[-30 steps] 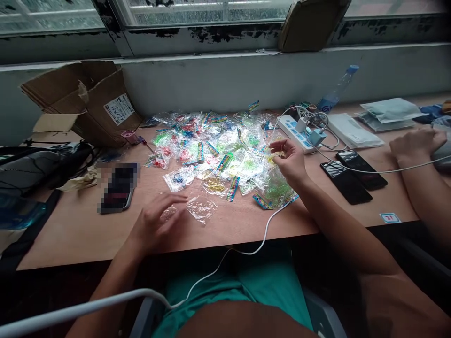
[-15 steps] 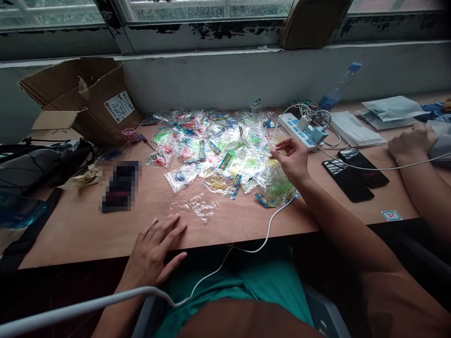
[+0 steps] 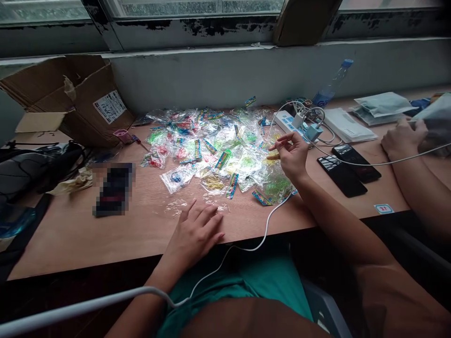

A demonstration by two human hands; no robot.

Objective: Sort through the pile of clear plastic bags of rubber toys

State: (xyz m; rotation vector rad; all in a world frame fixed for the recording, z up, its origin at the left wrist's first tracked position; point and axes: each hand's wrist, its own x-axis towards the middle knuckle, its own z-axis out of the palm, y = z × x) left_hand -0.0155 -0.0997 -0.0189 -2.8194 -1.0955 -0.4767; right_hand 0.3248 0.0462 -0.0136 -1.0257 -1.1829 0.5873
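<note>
A heap of small clear plastic bags lies across the wooden table, holding coloured loops behind bright printed header strips. My left hand rests flat near the table's front edge, fingers spread, holding nothing, and touches a crumpled clear bag. My right hand hangs over the heap's right side with curled fingers. A small yellow bag content shows just beside its thumb, and I cannot tell whether it is held.
A co-worker's hand at the right holds a grey bag. Behind stand a power strip with chargers and a water bottle. Two phones lie right, another left, beside a torn cardboard box.
My left hand has slid right along the table, away from the crumpled bag's left side. My right hand has shifted slightly, its fingers opening a little. The whole view has tilted slightly.
</note>
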